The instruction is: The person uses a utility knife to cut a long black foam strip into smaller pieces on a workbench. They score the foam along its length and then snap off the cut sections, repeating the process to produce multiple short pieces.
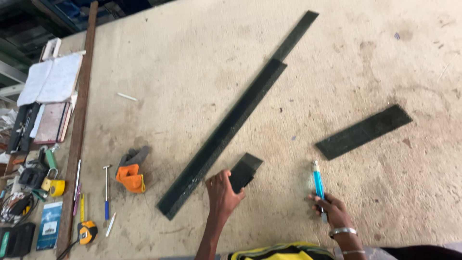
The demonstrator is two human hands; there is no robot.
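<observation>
Dark glass, a small rectangular piece [244, 171], lies on the counter [192, 86] beside a long dark strip [224, 135], pinched at its near end by the left hand [222, 192]. Right hand [333, 212] has its grip closed around a blue-handled cutter [318, 184]. Another dark strip [364, 131] lies well apart; an orange tool [130, 177] sits left.

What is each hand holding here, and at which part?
The left hand grips a small dark glass piece at its near end. The right hand holds a blue glass cutter by its lower end.
</observation>
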